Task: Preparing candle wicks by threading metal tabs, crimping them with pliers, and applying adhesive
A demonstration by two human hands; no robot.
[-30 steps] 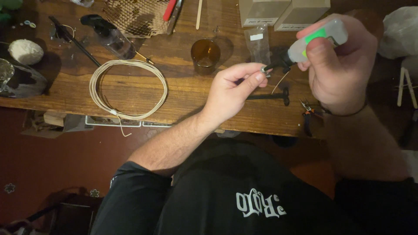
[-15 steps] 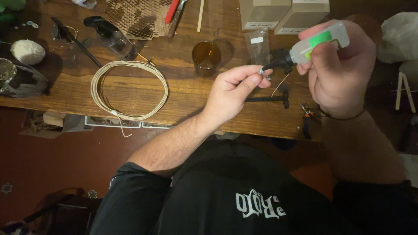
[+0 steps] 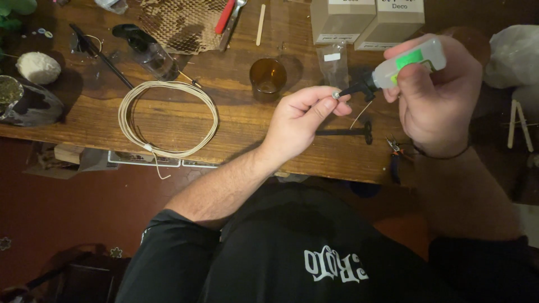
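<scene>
Metal bead pinched under a glue nozzle above the table edge

Metal, small and silvery, the bead point(image 3: 336, 95) sits between the thumb and forefinger of the left hand point(image 3: 300, 115), whose grip is closed tight on it, in the air above the near part of the wooden table point(image 3: 236, 123). A thin pale wire end point(image 3: 361, 114) hangs down just beside it; whether it joins the bead cannot be told. The black nozzle tip of a squeeze bottle point(image 3: 401, 64) touches or nearly touches the bead from the right. That bottle is translucent white with a bright green label, tilted nozzle-down to the left, and the right hand point(image 3: 435, 95) has its grip wrapped around the body, thumb across the label.

Below the hands a black rod-like piece point(image 3: 345, 132) lies flat on the table, and small pliers point(image 3: 394, 148) lie near the table's front edge under the right wrist. Behind the bead stand an amber glass cup point(image 3: 268, 78) and a small clear plastic bag point(image 3: 334, 62), with two pale cardboard boxes point(image 3: 365, 22) further back. Well to the left lies a coil of cream cord point(image 3: 167, 118), beside it a clear spray bottle point(image 3: 143, 47) on its side, brown honeycomb paper point(image 3: 179, 25) and a wooden stick point(image 3: 260, 25).
</scene>
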